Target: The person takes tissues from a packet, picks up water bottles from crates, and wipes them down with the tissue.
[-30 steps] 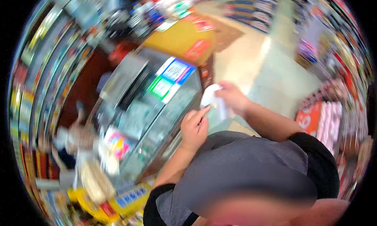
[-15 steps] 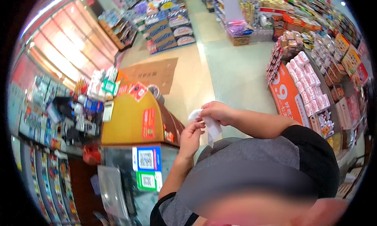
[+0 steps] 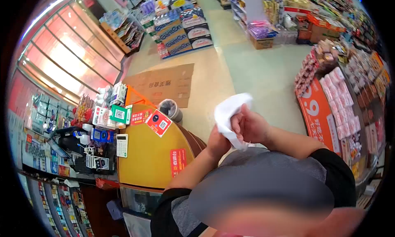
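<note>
A thin white tissue is spread between my two hands in front of my chest, above the floor. Its upper end stands raised and a narrow strip hangs down toward my shirt. My left hand is closed on the tissue's left edge, its fingers partly hidden behind it. On the other side, my right hand has curled fingers and thumb pressed against the tissue. Nearest to both hands is the rounded yellow counter on my left.
On the counter lie a white calculator and QR-code signs. A grey bin stands behind it, near flattened cardboard on the floor. Stacked drink cartons are ahead. A shelf with white packs stands to my right.
Both hands have moved slightly right, and the tissue is opened out wider and raised higher. The view has shifted, showing the bin and counter more fully.
</note>
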The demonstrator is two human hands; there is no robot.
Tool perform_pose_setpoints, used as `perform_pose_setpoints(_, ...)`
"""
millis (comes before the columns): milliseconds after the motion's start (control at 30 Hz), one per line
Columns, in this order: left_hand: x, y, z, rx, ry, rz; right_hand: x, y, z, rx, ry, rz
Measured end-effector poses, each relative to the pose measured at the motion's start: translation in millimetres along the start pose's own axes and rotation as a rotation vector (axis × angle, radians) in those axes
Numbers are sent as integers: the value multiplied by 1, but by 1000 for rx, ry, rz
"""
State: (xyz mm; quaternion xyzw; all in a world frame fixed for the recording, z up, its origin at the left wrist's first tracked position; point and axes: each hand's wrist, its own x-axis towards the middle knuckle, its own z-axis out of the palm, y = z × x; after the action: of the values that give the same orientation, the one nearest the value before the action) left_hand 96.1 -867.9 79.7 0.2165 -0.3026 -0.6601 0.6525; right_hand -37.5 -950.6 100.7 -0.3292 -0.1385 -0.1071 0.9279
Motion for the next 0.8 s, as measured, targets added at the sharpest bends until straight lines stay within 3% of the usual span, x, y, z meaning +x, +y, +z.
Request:
perform_pose_setpoints(100,58,12,-13,401,-46,242,43,-23,-5,-210,732,-238)
perform_pose_setpoints(133,84,25,-11,425,-16,249,52,-26,-42,-108,550,-356)
perform_pose_setpoints(233,145,62,-18,627,50,291,94,-40,-115,27,538,-542)
perform_pose_setpoints(367,238,87,-51,662,259,328,145,-103,-171,132,244,-483)
perform_pose_setpoints(400,254,102,-43,703,315,364,161,-129,-148,-224,460,-489)
perform_pose_setpoints(500,303,140,-92,910,343,290,204,-152,-194,-524,497,-408)
perform_pose_setpoints(533,315,152,-89,1249,479,247,215,-160,-201,-687,367,-489)
perform_pose_setpoints(567,329,155,-105,1017,513,241,229,-168,-215,-1078,363,-658)
perform_pose_setpoints(633,351,158,-147,551,556,236,252,-193,-244,-1340,255,-536)
perform_pose_setpoints(667,360,162,-166,301,442,318,268,-205,-257,-1450,200,-555)
perform_pose_setpoints(733,393,200,-176,-98,729,352,302,-230,-279,-1664,99,-593)
perform_pose_setpoints(767,409,220,-180,-304,870,356,317,-233,-290,-1624,79,-530)
perform_pose_setpoints(800,418,229,-196,-308,778,403,335,-234,-298,-1585,65,-466)
